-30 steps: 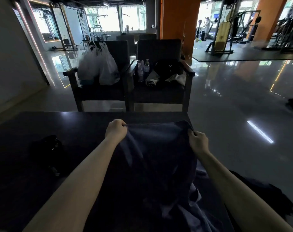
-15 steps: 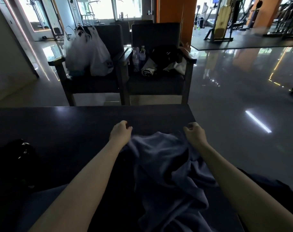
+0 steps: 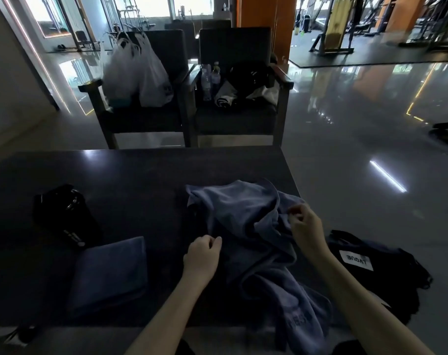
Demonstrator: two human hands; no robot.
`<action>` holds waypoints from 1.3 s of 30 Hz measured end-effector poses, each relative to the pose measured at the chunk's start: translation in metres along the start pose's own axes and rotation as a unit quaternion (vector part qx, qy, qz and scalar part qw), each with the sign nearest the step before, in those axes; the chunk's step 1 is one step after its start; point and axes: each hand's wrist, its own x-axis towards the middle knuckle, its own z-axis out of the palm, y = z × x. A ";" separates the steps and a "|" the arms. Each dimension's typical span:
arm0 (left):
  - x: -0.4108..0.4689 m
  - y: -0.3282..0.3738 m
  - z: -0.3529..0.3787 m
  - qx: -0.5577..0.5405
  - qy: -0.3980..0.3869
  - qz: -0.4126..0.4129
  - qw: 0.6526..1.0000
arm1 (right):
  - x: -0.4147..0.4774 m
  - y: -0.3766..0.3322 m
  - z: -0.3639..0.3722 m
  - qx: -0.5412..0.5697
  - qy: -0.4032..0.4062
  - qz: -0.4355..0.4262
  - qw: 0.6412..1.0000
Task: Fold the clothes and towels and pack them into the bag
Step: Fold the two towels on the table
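Observation:
A crumpled blue-grey towel lies on the dark table near its right edge, and one end hangs over the near edge. My right hand pinches a raised fold on the towel's right side. At the towel's left edge, my left hand has curled fingers with the thumb against them; whether it holds cloth is unclear. A folded blue towel lies flat to the left. A black cloth item with a white label sits by my right forearm, past the table's right edge.
A black bottle-like object lies on the table's left part. Two dark armchairs stand beyond the table: the left chair holds white plastic bags, and the right chair holds water bottles and dark clothes. Glossy floor spreads to the right.
Both hands let the towel's far edge drop onto the table and pulled back toward me. The view tilted down, showing the folded towel and black item.

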 end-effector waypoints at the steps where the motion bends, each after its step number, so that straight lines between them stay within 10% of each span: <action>1: -0.012 0.000 0.001 -0.004 -0.009 -0.010 1.000 | -0.010 0.005 -0.002 -0.010 -0.027 0.005 1.000; 8: -0.058 -0.003 0.020 0.122 -0.064 -0.027 0.990 | -0.047 0.030 -0.010 -0.134 -0.179 -0.051 0.973; 21: -0.062 -0.005 -0.009 -0.172 0.042 -0.078 0.981 | -0.055 0.026 -0.026 0.039 -0.009 0.103 0.994; 26: -0.075 -0.013 0.000 -0.136 -0.029 -0.076 0.987 | -0.072 0.029 -0.022 -0.031 -0.117 0.140 0.983; 34: -0.115 -0.028 0.023 -0.123 0.004 -0.049 0.991 | -0.137 0.050 -0.035 -0.359 -0.132 0.087 0.920; 39: -0.132 -0.031 0.031 -0.095 0.032 -0.070 0.992 | -0.150 0.050 -0.032 -0.359 -0.077 0.116 0.923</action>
